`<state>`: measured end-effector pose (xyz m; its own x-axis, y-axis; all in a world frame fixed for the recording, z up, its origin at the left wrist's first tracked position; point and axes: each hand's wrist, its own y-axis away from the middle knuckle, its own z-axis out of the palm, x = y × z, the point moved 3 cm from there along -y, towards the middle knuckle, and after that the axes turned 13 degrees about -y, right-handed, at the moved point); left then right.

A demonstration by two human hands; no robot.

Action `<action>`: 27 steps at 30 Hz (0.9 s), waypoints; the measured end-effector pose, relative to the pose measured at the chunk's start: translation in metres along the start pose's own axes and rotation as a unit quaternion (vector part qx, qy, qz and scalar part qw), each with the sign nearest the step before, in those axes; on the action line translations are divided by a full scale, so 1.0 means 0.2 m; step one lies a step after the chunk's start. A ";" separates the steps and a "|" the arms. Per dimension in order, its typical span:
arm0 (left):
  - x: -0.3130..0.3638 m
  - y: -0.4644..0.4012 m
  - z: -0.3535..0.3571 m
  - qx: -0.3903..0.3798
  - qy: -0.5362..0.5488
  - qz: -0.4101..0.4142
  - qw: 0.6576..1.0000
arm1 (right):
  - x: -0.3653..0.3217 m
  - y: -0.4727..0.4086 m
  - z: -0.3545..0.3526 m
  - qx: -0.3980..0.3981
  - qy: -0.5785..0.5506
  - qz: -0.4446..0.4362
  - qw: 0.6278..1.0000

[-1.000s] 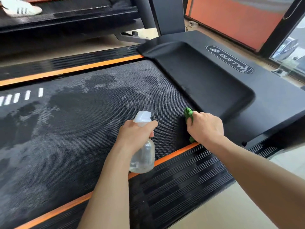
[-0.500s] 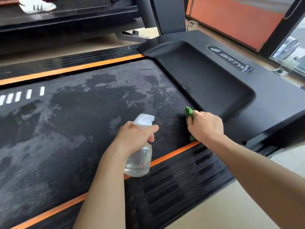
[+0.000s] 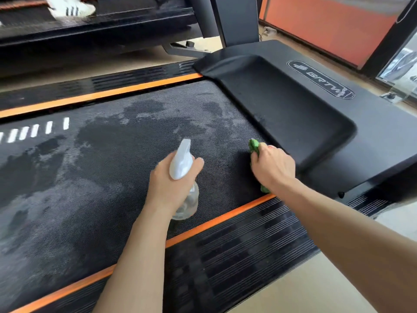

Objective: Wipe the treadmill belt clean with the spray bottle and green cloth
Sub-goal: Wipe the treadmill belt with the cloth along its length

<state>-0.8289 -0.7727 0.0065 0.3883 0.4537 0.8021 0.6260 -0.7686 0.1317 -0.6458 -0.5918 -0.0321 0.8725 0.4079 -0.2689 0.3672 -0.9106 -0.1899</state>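
Nearest, the left hand [image 3: 173,186] is wrapped around the spray bottle [image 3: 184,177] above the treadmill belt [image 3: 90,177], close to its near orange edge strip [image 3: 221,220]. Just beyond, the right hand [image 3: 274,168] clamps the green cloth [image 3: 254,145], mostly hidden, against the belt's corner beside the motor cover [image 3: 293,114]. Leftward the damp-blotched belt lies open.

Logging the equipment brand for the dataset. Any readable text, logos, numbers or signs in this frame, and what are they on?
Oval logo on the black motor cover: stylised letters, upside down from this view, read roughly "BRTW"; not certain.
White bars on the treadmill belt: plain stripes, no text.
Spray bottle: no label visible.
White shoe on the next treadmill: dark stripes only, blurred.
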 end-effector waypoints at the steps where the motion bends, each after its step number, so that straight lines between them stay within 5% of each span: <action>1: -0.02 0.00 -0.01 0.021 0.012 0.000 1.000 | -0.08 0.02 0.02 -0.010 0.003 -0.037 0.999; 6: -0.05 0.00 0.00 0.095 0.033 -0.041 0.994 | -0.39 0.31 0.10 -0.129 -0.042 -0.297 0.945; 9: -0.08 0.00 0.01 0.120 0.049 -0.042 0.991 | -0.29 0.20 0.07 -0.132 -0.017 -0.342 0.930; 12: -0.10 0.01 0.03 0.124 0.040 -0.019 0.991 | -0.12 -0.11 0.07 -0.065 0.087 -0.228 0.967; 15: -0.10 -0.01 0.04 0.127 0.037 -0.017 0.991 | -0.11 -0.19 0.10 -0.007 0.018 -0.047 0.999; 22: -0.09 -0.04 0.03 0.116 0.027 -0.024 0.993 | -0.35 0.22 0.09 -0.125 -0.015 -0.356 0.926; 24: -0.08 -0.03 0.03 0.111 0.023 -0.024 0.993 | -0.22 0.05 0.09 -0.107 0.068 -0.338 0.933; 27: -0.07 -0.03 0.03 0.113 0.009 -0.027 0.993 | -0.08 -0.23 0.05 -0.028 0.092 -0.109 0.989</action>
<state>-0.8345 -0.7713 -0.0103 0.3386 0.4817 0.8083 0.7820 -0.6218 0.0429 -0.6798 -0.5555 -0.0290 0.8122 0.5813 -0.0496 0.5665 -0.8061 -0.1710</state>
